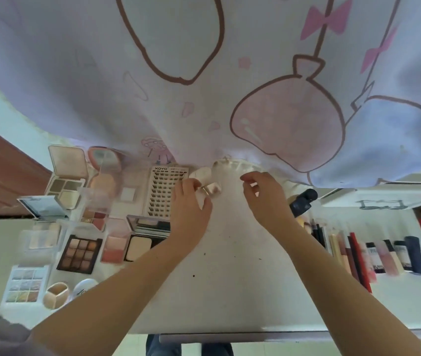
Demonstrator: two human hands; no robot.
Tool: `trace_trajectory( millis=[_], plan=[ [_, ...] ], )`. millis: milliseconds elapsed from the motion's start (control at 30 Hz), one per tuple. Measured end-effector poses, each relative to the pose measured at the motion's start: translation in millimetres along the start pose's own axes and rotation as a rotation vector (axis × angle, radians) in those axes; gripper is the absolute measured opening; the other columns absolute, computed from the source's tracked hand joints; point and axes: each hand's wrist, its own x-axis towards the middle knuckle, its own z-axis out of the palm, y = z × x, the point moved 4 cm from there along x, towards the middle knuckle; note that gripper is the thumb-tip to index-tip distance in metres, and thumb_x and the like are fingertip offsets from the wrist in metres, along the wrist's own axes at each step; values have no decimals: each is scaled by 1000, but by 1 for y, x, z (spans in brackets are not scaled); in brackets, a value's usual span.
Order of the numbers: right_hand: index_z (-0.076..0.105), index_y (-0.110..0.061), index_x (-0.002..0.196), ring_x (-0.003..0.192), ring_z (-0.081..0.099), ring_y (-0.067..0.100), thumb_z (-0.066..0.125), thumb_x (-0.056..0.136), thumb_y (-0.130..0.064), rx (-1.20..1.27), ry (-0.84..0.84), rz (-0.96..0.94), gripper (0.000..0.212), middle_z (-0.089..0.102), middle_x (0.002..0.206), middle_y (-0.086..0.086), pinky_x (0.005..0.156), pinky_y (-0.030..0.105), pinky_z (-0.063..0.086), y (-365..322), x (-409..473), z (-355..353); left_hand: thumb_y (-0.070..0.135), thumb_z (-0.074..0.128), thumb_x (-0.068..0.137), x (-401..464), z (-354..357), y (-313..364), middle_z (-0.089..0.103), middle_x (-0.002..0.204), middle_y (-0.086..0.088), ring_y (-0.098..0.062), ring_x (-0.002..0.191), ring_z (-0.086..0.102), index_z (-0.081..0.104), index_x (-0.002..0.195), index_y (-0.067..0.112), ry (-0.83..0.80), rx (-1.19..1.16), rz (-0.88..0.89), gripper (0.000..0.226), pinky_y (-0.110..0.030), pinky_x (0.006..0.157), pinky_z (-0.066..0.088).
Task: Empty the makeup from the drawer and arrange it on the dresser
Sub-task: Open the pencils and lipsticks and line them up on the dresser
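Note:
My left hand point(190, 209) holds a small pink-and-gold makeup item point(210, 189) between thumb and fingers near the back of the white dresser top point(230, 265). A white puff-like piece point(201, 173) lies just behind it. My right hand point(263, 195) hovers a little to the right with fingers curled, and I cannot tell whether it pinches something small. Open eyeshadow palettes point(79, 253), powder compacts point(67, 181) and a lash card point(164, 192) lie in rows on the left. Lipsticks, pencils and tubes point(373, 253) lie side by side on the right.
A printed curtain point(204, 86) hangs over the dresser's back edge. A white bag-like thing point(230, 165) sits under it behind my hands. A black bottle point(303, 199) lies right of my right hand. The dresser's front edge point(230, 335) is near my body.

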Motion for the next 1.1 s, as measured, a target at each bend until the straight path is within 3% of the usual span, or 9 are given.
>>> trace_trajectory(
  millis=[167,267,400,567,667,800,867,933,1100],
  plan=[
    [61,-17,112,71,55,8,48,95,-21,-217,219,-42,21,54,112,-2,70,24,47,26,-39,-85,20,56,89,-42,71,56,45,123,-2,-17,114,41,43,128,13,-434,-64,134,42,-25,90,38],
    [51,-19,125,88,60,22,48,95,-31,-419,31,64,32,48,122,5,75,33,52,46,-40,-80,21,55,91,-44,108,80,45,130,-8,-22,120,42,43,131,10,-600,-66,138,43,-29,97,37],
    [44,-14,125,84,61,29,49,96,-27,-488,-127,64,32,41,124,12,75,36,53,51,-49,-54,21,46,96,-49,119,90,61,104,-11,-27,93,60,51,112,6,-642,-95,95,23,-34,76,47],
    [48,-16,118,78,55,24,49,95,-25,-283,-196,23,24,43,116,10,70,29,47,41,-61,-51,29,50,94,-66,87,67,64,90,2,-17,83,61,52,104,14,-651,-191,64,18,-34,77,47],
    [52,-26,108,78,60,19,54,91,-24,-43,-278,-51,17,49,108,5,73,30,54,21,-68,-64,35,55,90,-66,52,60,61,83,16,2,72,56,51,106,35,-771,-295,52,16,-21,71,48],
    [54,-30,99,70,66,4,55,91,-26,126,-490,-128,8,61,98,-5,59,14,52,-11,-74,-85,44,58,87,-64,9,67,68,86,8,-6,76,63,55,102,38,-992,-367,-8,16,-21,71,52],
    [56,-31,99,69,66,2,52,92,-35,-17,-596,-165,9,63,94,-9,64,20,56,-26,-74,-93,49,60,81,-65,-7,75,64,80,7,-6,70,61,56,94,38,-1019,-356,31,17,-21,64,53],
    [58,-26,104,66,65,2,48,91,-49,-306,-717,-233,29,65,89,-10,70,26,56,-39,-76,-94,51,62,77,-66,-19,82,58,72,11,-5,61,56,56,88,37,-1010,-306,91,19,-17,54,46],
    [58,-18,98,58,54,6,42,91,-58,-586,-867,-298,43,62,76,-5,59,20,42,-57,-82,-91,51,65,72,-64,-41,85,52,60,18,-6,52,50,56,83,30,-1010,-222,113,26,-19,50,43]
  ],
)
